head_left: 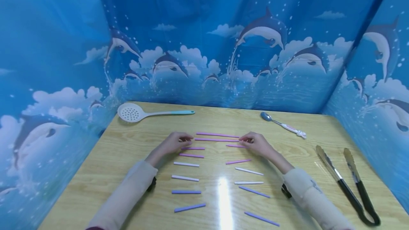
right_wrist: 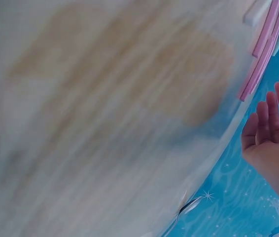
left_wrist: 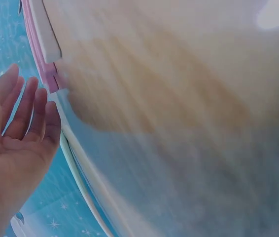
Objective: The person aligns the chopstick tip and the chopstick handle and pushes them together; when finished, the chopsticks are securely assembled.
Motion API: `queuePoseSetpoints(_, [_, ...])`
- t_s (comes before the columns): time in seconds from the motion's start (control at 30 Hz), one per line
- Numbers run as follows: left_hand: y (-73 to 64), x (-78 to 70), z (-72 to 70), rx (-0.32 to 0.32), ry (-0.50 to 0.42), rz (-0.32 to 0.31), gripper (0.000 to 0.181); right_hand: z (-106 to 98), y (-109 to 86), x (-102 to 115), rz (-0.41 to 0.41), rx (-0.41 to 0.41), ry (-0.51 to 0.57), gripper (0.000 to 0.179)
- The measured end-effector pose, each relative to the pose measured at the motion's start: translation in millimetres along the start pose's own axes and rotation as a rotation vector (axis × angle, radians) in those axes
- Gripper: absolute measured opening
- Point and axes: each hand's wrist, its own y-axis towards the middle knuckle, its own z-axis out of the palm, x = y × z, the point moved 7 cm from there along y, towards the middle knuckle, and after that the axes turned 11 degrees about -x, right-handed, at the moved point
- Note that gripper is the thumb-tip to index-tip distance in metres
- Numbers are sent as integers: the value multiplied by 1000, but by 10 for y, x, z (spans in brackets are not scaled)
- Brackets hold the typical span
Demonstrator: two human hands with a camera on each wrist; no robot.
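In the head view, my left hand hovers over the table with its fingertips close to the left end of a long pink stick. The right hand faces it, fingertips right at that stick's other end. Just beyond lies another long pink stick. Both wrist views show the left hand and right hand with loosely bent, slightly spread fingers and nothing between them. Shorter pink sticks lie nearer me in two columns, followed by white sticks and blue-purple sticks.
A white skimmer with a turquoise handle lies at the back left. Back right is a spoon with a white handle. Black-handled tongs lie spread at the right. A dolphin-print curtain surrounds the wooden table.
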Motion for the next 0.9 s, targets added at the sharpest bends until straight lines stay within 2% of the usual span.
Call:
queuePoseSetpoints(0.2, [-44, 34, 4, 14, 11, -29, 29, 45, -38, -9, 8, 34, -6, 18])
queuePoseSetpoints(0.37, [-50, 69, 77, 62, 13, -33, 32, 86, -62, -15, 10, 57, 14, 18])
queuePoseSetpoints(0.7, [-61, 103, 143, 100, 10, -32, 25, 162, -77, -41, -31, 87, -19, 14])
queuePoseSetpoints(0.9, [-60, 80, 147, 118, 2, 1, 20, 157, -70, -7, -58, 74, -64, 11])
